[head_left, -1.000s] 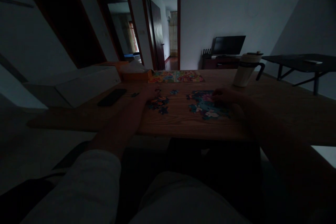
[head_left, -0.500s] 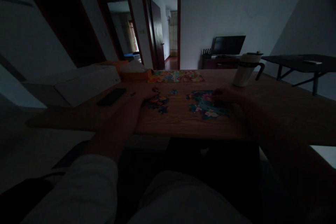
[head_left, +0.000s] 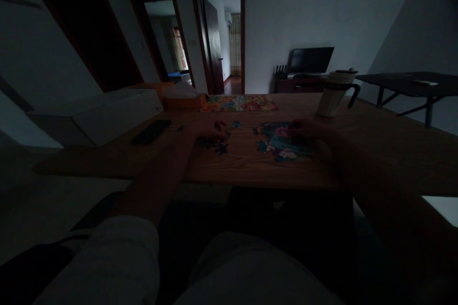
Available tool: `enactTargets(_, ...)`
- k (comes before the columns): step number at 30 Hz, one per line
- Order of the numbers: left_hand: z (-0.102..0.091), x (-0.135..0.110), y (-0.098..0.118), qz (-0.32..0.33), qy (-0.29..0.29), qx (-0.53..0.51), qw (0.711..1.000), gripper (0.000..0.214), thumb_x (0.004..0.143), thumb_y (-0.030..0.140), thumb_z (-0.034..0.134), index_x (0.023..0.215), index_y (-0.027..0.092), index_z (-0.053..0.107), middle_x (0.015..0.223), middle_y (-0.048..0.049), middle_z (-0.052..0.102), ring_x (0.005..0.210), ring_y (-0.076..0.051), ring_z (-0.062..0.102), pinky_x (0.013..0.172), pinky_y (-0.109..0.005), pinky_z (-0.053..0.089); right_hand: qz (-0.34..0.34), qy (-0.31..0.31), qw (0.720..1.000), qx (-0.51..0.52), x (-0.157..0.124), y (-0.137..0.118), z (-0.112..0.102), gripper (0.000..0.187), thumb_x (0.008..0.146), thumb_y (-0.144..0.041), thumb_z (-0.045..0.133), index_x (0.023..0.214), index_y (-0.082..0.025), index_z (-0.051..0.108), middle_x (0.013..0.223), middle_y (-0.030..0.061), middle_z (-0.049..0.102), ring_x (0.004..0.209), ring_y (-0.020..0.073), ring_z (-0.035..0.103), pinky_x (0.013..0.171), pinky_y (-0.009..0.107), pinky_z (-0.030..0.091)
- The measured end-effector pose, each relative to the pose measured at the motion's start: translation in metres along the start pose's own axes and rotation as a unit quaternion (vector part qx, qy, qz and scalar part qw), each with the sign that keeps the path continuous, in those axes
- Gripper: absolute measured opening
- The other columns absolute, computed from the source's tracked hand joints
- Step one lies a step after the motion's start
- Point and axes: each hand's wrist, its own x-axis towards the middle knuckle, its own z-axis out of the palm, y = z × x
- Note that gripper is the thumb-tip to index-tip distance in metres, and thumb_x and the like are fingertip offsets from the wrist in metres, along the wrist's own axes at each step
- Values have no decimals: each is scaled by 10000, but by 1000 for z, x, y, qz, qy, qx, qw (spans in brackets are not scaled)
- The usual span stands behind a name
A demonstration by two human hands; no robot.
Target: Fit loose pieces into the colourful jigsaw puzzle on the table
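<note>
On the wooden table lies a partly joined jigsaw puzzle (head_left: 282, 144), teal with a pink flower and white animal shapes. My right hand (head_left: 304, 129) rests at its upper right part, fingers bent and pressed together; whatever is between the fingertips is hidden. My left hand (head_left: 210, 128) hovers over a pile of loose puzzle pieces (head_left: 214, 145), thumb and fingers apart, with nothing visible between them. Just beyond the left fingertips sits a single blue puzzle piece (head_left: 236, 124). The dim light blurs small details.
A black phone (head_left: 150, 132) lies left of my left arm, beside a long white box (head_left: 118, 116). Farther back are an orange tissue box (head_left: 184, 103) and a colourful printed sheet (head_left: 239, 103). A tumbler with a black handle (head_left: 333, 95) stands at right.
My left hand has moved slightly right and nearer over the loose pieces, covering more of them. My right hand stays at the puzzle.
</note>
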Motion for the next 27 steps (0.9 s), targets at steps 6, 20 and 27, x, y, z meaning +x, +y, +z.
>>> enactTargets(6,-1,-5,14,6,-29,15,999,786,669,575,798,1347,227,602,1051,-33,733,893,-199,680,718,-247,477,-8,-6,1000,4,7,11,2,388,847,-504,713,1052,-174,705,960,109,773,821,250,732,696,315,589)
enactTargets(20,7,-3,29,102,51,8,993,500,846,426,650,1296,211,615,1087,-43,722,945,-189,668,803,-259,501,-6,1,1000,3,1,2,1,370,847,-456,715,1089,-176,705,962,117,768,808,251,725,713,344,595)
enactTargets(27,18,6,22,115,69,-33,990,459,797,401,694,1202,199,618,1076,-52,715,961,-202,674,824,-291,534,3,7,1000,-17,-2,-3,0,313,869,-422,704,1044,-162,697,1007,116,767,849,250,728,725,319,586)
